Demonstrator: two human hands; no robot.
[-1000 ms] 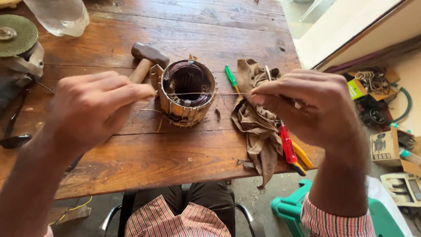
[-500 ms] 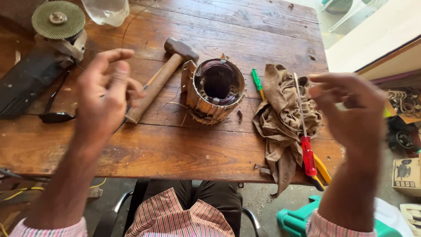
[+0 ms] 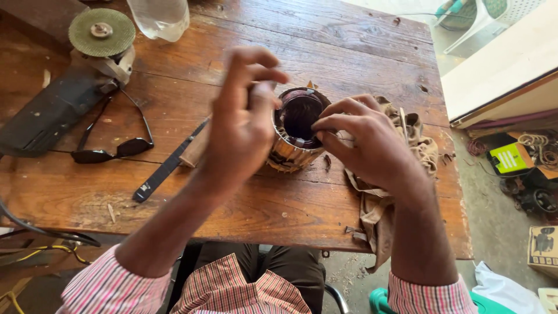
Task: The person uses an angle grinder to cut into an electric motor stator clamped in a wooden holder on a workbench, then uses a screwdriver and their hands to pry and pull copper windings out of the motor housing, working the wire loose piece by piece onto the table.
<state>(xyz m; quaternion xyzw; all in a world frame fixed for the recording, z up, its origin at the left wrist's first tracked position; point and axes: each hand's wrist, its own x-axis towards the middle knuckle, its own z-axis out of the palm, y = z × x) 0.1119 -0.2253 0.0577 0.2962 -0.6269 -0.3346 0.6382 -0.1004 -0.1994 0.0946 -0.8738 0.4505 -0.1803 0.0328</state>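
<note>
Now, place: the motor stator (image 3: 296,131) stands upright on the tabletop (image 3: 349,64), between both hands.
Left hand (image 3: 241,125): fingers curled, pinching something too thin to make out.
Right hand (image 3: 372,145): fingers pinched at the rim.
Handling: probably heavy, stiff; windings look delicate, so hold the outer shell.

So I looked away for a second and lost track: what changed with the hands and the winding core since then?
Both hands closed in from wide apart. The left hand now hovers over the stator core rim, fingers pinched; the right hand pinches at the rim's right side. Whether they grip wire cannot be told. The core, rag, sunglasses and angle grinder stayed put on the table.
</note>
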